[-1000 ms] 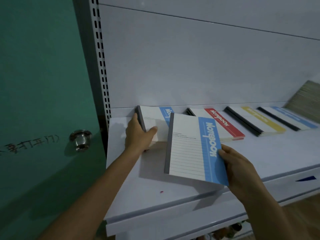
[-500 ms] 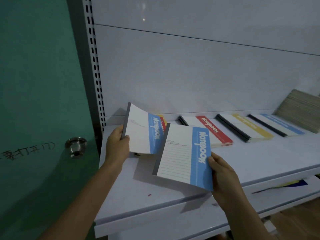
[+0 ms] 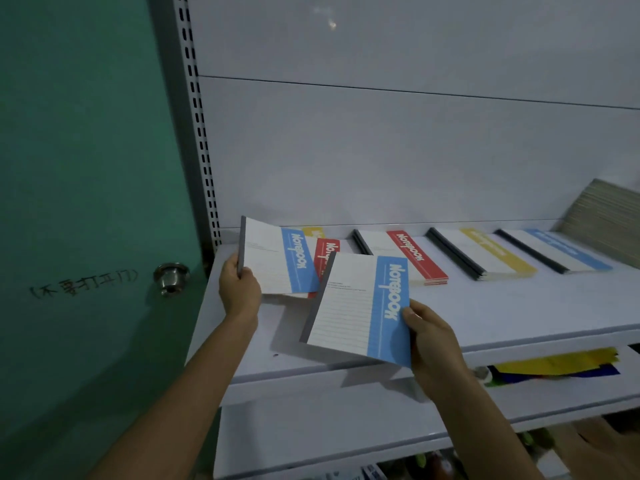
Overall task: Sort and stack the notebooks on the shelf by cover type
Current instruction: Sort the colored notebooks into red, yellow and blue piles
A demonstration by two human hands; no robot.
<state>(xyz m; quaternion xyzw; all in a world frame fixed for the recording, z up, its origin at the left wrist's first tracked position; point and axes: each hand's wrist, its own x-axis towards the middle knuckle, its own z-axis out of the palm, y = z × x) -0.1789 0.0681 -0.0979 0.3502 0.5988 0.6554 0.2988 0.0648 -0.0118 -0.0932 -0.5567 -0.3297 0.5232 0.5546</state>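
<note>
My left hand [image 3: 239, 289] grips a blue-striped notebook [image 3: 273, 258] by its grey spine, lifted and tilted above the white shelf [image 3: 519, 306]. My right hand [image 3: 433, 341] holds a second blue-striped notebook [image 3: 360, 306] by its lower right corner, in front of the first. Under the lifted one lie a red-striped notebook [image 3: 325, 254] and a yellow-striped notebook [image 3: 311, 232], mostly hidden. Along the back stand a red stack [image 3: 412, 254], a yellow stack [image 3: 491, 254] and a blue stack [image 3: 561, 251].
A green door [image 3: 86, 202] with a metal knob [image 3: 171, 277] is at the left, next to the slotted shelf upright [image 3: 201, 133]. A slanted pile of books [image 3: 609, 209] leans at the far right. Lower shelves hold coloured items [image 3: 554, 367].
My left hand has lifted the blue notebook off the left pile, uncovering red and yellow covers beneath. My right hand keeps its blue notebook in much the same place.
</note>
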